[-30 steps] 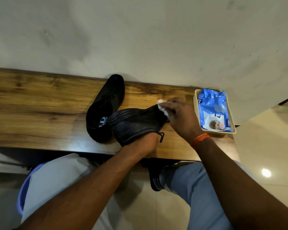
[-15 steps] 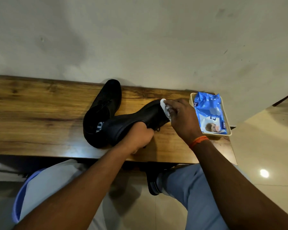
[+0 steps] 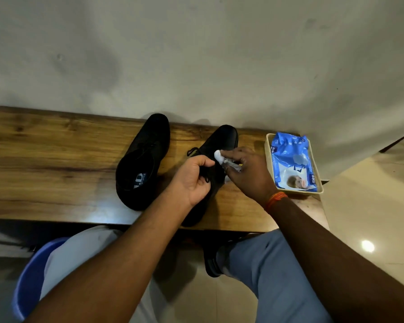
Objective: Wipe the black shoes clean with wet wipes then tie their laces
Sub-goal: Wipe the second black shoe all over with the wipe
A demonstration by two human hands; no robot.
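Observation:
Two black shoes stand on the wooden table (image 3: pixel 44 159). The left shoe (image 3: pixel 142 159) lies untouched, opening toward me, toe at the wall. The right shoe (image 3: pixel 222 141) points its toe to the wall, partly hidden by my hands. My left hand (image 3: pixel 194 180) grips this shoe at its middle, fingers curled over the laces. My right hand (image 3: pixel 247 173) pinches a crumpled white wet wipe (image 3: pixel 219 157) and presses it against the shoe's upper, just behind the toe.
A blue pack of wet wipes (image 3: pixel 292 164) lies in a cream tray (image 3: pixel 269 155) at the table's right end. A grey wall rises right behind the table. My knees and a blue chair edge (image 3: pixel 30 280) sit below the front edge.
The right shoe has turned from lying sideways to toe toward the wall. My left hand shifted from its heel to its laces. The wipe moved onto the upper.

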